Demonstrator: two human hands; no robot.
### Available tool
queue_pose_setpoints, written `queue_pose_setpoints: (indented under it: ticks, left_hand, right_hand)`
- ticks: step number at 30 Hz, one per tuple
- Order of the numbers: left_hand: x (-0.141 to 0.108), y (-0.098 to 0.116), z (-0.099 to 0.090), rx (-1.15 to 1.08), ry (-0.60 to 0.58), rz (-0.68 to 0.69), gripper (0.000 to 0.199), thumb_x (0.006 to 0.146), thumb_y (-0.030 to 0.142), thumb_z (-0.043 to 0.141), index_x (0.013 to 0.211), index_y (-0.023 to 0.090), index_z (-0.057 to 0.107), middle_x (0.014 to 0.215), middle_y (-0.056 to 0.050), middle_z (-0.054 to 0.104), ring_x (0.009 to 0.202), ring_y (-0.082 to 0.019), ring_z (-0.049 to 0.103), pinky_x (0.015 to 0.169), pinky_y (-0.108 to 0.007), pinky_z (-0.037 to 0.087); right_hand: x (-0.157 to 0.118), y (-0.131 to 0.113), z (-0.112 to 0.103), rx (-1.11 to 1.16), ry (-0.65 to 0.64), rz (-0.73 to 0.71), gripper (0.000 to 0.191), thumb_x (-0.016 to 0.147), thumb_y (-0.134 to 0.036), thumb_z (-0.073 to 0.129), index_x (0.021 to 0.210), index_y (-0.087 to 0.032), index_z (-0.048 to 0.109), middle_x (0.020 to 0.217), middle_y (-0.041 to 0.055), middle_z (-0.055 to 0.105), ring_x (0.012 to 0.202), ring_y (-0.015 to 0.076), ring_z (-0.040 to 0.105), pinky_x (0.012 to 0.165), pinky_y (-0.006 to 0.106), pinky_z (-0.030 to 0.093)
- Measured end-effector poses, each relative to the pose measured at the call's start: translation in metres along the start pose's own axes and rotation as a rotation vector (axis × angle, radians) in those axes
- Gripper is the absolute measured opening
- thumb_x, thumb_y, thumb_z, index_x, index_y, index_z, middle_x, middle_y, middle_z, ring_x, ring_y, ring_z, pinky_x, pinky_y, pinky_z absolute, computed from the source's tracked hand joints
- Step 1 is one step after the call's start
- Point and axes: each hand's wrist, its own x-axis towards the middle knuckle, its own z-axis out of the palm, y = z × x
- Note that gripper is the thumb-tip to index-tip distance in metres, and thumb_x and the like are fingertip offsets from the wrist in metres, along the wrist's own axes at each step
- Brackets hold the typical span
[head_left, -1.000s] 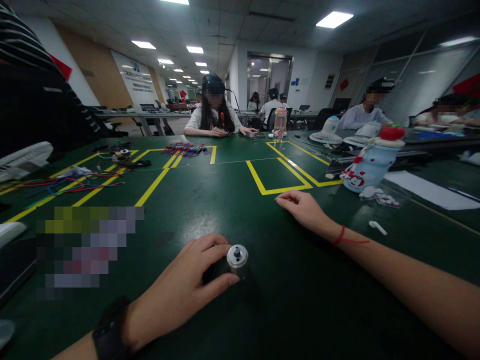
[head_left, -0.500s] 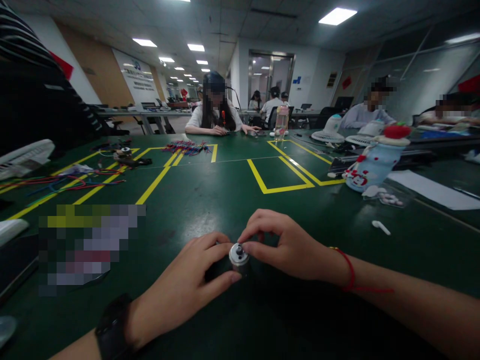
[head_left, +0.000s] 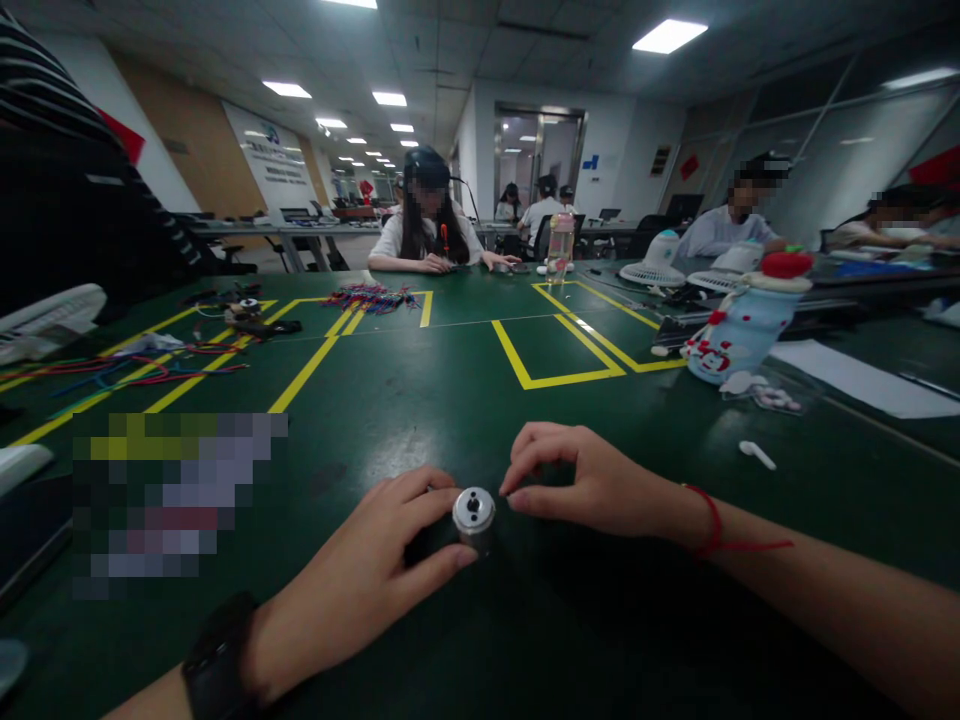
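A small cylindrical metal part that looks like a motor stands upright on the green table. Its silver top face has a dark centre and small dark holes. My left hand grips its side between thumb and fingers. Just to the right, clear of the motor, my right hand has thumb and index finger pinched together. A tiny dark bit seems to show at those fingertips, too small to name.
Across the green table, marked with yellow tape, a person sits. Wires lie in a bundle. To the right are a blue bottle, a white earbud, paper and small fans.
My right hand has drawn back to the right from the motor's top. The dark piece that stuck up at its centre no longer shows there. My left hand keeps its grip.
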Motion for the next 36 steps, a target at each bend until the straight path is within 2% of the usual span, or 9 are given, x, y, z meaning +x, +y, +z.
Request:
queue_pose_setpoints:
  ticks: [4,9,13,15,19,23,27,31,36]
  left_hand:
    - [0.003,-0.003,-0.001,-0.004,-0.010,-0.013,0.016,0.093,0.034,0.056,0.107,0.026,0.057,0.114,-0.003,0.055,0.104,-0.023,0.051,0.090,-0.037,0.042]
    - [0.006,-0.006,0.003,-0.019,-0.018,-0.015,0.016,0.094,0.033,0.056,0.108,0.027,0.056,0.114,-0.002,0.054,0.104,-0.022,0.051,0.090,-0.036,0.042]
    - [0.004,-0.007,0.001,-0.021,-0.017,-0.023,0.016,0.093,0.033,0.056,0.107,0.026,0.056,0.113,-0.002,0.054,0.103,-0.022,0.051,0.090,-0.035,0.041]
    - [0.003,-0.008,0.000,-0.024,-0.010,-0.018,0.015,0.093,0.033,0.057,0.106,0.026,0.057,0.112,-0.002,0.054,0.102,-0.022,0.051,0.089,-0.035,0.041]
    - [-0.001,-0.010,-0.001,-0.026,-0.002,-0.005,0.015,0.093,0.034,0.056,0.105,0.026,0.058,0.112,-0.002,0.054,0.101,-0.022,0.052,0.088,-0.035,0.042]
    - [-0.006,-0.010,0.002,-0.030,0.005,-0.002,0.017,0.093,0.035,0.055,0.108,0.027,0.058,0.114,-0.003,0.054,0.102,-0.023,0.051,0.090,-0.036,0.042]
    - [-0.007,-0.010,0.004,-0.032,-0.001,0.003,0.017,0.094,0.034,0.055,0.108,0.027,0.058,0.114,-0.003,0.054,0.102,-0.023,0.051,0.089,-0.036,0.042]
    - [-0.007,-0.007,0.006,-0.034,0.001,0.006,0.017,0.094,0.034,0.055,0.110,0.028,0.057,0.114,-0.002,0.054,0.103,-0.022,0.052,0.090,-0.036,0.042]
    - [-0.007,-0.003,0.003,-0.017,0.013,-0.002,0.017,0.094,0.034,0.055,0.110,0.028,0.056,0.115,-0.001,0.054,0.104,-0.022,0.052,0.091,-0.036,0.042]
  right_hand:
    - [-0.004,0.015,-0.001,-0.167,-0.160,-0.015,0.014,0.078,-0.031,0.070,0.089,-0.022,0.074,0.095,0.0026,0.059,0.088,0.0147,0.055,0.081,0.031,0.043]
    - [-0.004,0.021,0.007,-0.265,-0.163,-0.024,0.015,0.078,-0.034,0.070,0.089,-0.025,0.075,0.095,0.0028,0.058,0.090,0.0162,0.053,0.083,0.033,0.040]
    - [-0.003,0.020,0.004,-0.183,-0.153,-0.021,0.020,0.077,-0.033,0.071,0.094,-0.023,0.074,0.098,0.0037,0.058,0.091,0.0161,0.054,0.083,0.032,0.042]
    - [-0.002,0.021,0.000,-0.087,-0.091,0.017,0.024,0.078,-0.035,0.069,0.097,-0.020,0.072,0.099,0.0048,0.058,0.088,0.0154,0.056,0.077,0.029,0.044]
    - [0.003,0.033,-0.011,0.029,0.168,0.167,0.024,0.081,-0.037,0.065,0.093,-0.017,0.070,0.094,0.0054,0.063,0.079,0.0148,0.059,0.068,0.027,0.045]
    - [0.003,0.059,-0.028,-0.043,0.393,0.320,0.026,0.080,-0.039,0.063,0.087,-0.015,0.070,0.082,0.0048,0.068,0.074,0.0155,0.060,0.067,0.029,0.045]
    - [0.000,0.086,-0.041,-0.126,0.506,0.373,0.032,0.082,-0.041,0.059,0.089,-0.012,0.069,0.076,0.0058,0.067,0.064,0.0148,0.056,0.060,0.029,0.042]
    - [-0.003,0.093,-0.044,-0.176,0.465,0.360,0.031,0.083,-0.039,0.057,0.089,-0.012,0.070,0.076,0.0060,0.067,0.063,0.0148,0.056,0.059,0.029,0.042]
    - [-0.004,0.059,-0.029,-0.273,0.299,0.231,0.016,0.079,-0.029,0.063,0.083,-0.016,0.071,0.078,0.0044,0.065,0.070,0.0155,0.055,0.067,0.031,0.042]
